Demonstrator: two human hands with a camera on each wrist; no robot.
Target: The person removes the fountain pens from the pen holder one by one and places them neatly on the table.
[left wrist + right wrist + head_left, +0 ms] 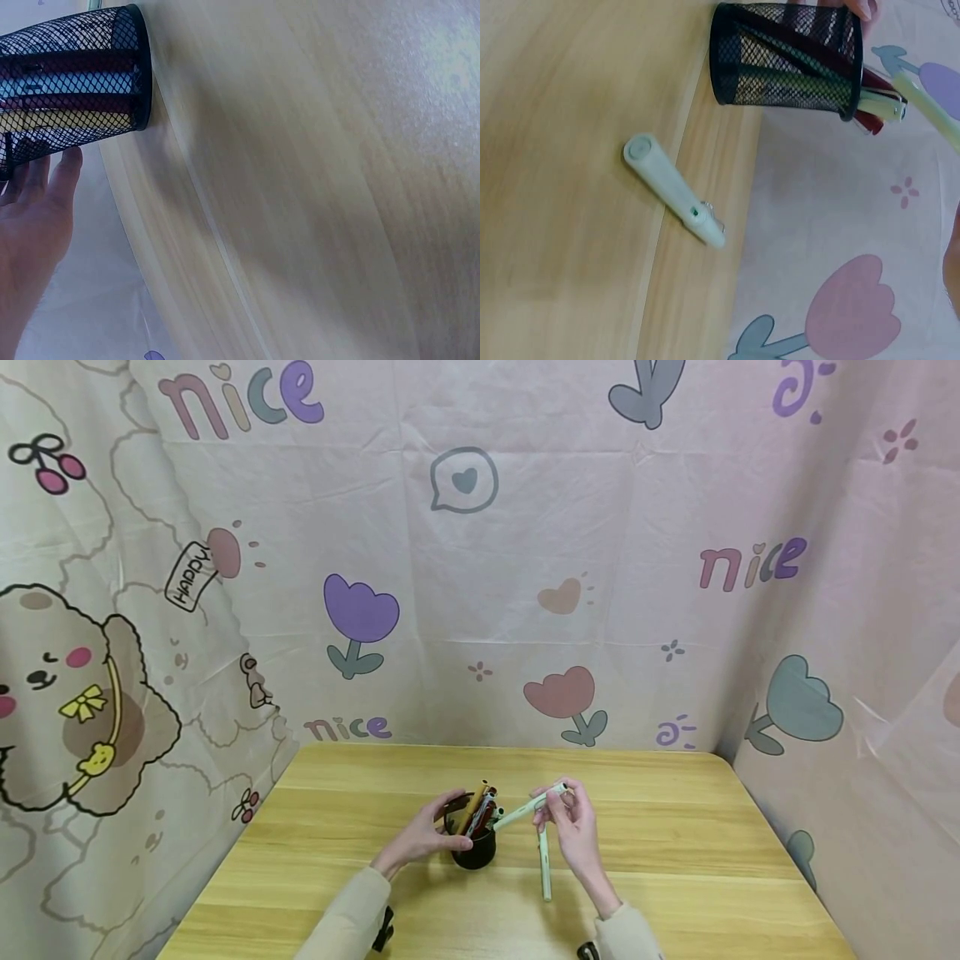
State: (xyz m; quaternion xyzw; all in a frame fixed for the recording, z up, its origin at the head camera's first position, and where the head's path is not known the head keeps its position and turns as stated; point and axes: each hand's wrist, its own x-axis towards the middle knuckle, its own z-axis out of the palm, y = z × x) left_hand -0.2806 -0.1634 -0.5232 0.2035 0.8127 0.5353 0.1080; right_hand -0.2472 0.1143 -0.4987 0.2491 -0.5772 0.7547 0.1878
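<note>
A black mesh pen holder stands on the table, holding several pens in yellow, dark red and pale green. My left hand grips it near the rim, thumb in front and fingers behind; the left wrist view shows the fingertips against the mesh. To the right of the holder, my right hand pinches a pale green pen aslant, its lower end close to the holder's rim. Below that hand a second pale green pen lies on the table, with its clip visible in the right wrist view.
The wood-grain table has its back edge against a patterned cloth hanging behind it. More cloth hangs at the left and right sides.
</note>
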